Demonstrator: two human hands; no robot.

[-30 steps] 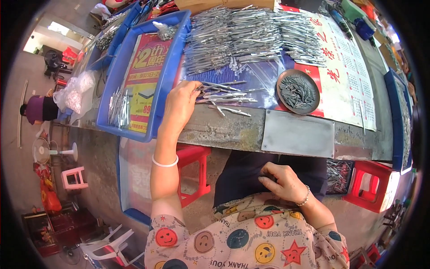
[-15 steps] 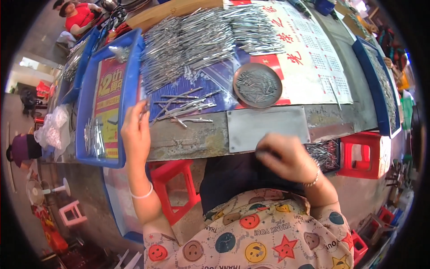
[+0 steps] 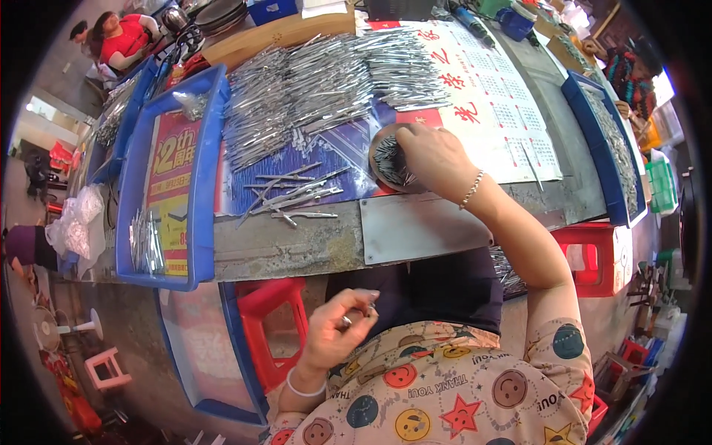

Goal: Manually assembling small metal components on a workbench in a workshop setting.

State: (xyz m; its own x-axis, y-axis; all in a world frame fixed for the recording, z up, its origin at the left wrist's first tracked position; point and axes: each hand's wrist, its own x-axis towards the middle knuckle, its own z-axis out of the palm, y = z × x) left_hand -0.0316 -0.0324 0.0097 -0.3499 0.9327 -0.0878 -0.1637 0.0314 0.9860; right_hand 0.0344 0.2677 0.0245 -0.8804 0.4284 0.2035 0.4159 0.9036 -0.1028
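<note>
My left hand (image 3: 337, 330) is closed in front of my lap, its fingers round a slim metal rod (image 3: 346, 321) whose shiny end pokes out. My right hand (image 3: 439, 159) reaches over a round brown dish (image 3: 374, 165) of small dark metal pins (image 3: 387, 157). Its fingers are bent down among the pins, and their tips are hidden. Several loose metal rods (image 3: 297, 194) lie criss-cross on the table left of the dish. Behind them, long rows of similar silver rods (image 3: 319, 85) are spread out. A grey metal plate (image 3: 423, 230) sits at the table's near edge.
At left stands a blue tray (image 3: 204, 185) with some rods and a plastic bag inside. Another blue tray (image 3: 593, 148) of metal parts is at right. A wooden board (image 3: 274, 35) borders the rows at the back. Red stools (image 3: 271, 311) stand under the table. Other people sit farther off.
My left hand has come back from beside the loose rods to my lap, with a rod in it. My right hand has moved from the plate's front edge up to the dish.
</note>
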